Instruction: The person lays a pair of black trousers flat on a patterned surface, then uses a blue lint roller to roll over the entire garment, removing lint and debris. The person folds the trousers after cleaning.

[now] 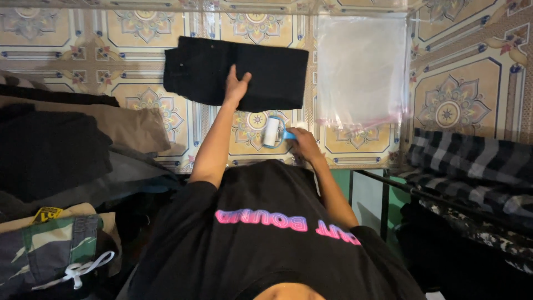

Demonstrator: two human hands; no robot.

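Nearest, the shirt: a black shirt (266, 233) with pink letters fills the bottom of the view, worn by the person looking down.
Camouflage shorts (50, 244): they lie at the bottom left, off the tabletop, with a white drawstring (83, 271).
Pile of clothes (61, 139): black and tan clothes are stacked at the left edge of the tabletop.
Checked cloth (472, 166): dark and grey, it lies past the right edge of the tabletop, over a dark rail.
Right hand (302, 144): it is closed around the blue handle of a lint roller (272, 132), near the front edge of the tabletop.
Lint roller: its white roll stands just in front of the black folded garment (236, 72); I cannot tell if the two touch.
Left hand (237, 86): the fingers are spread open and press flat on the black folded garment, holding nothing.
Black folded garment: it lies flat in the middle of the tabletop, toward the far edge.
Clear plastic bags (361, 66): a flat stack lies just to the right of the garment, by the far right corner.
Tabletop (461, 94): it has a yellow tile pattern with flower shapes and blue lines.
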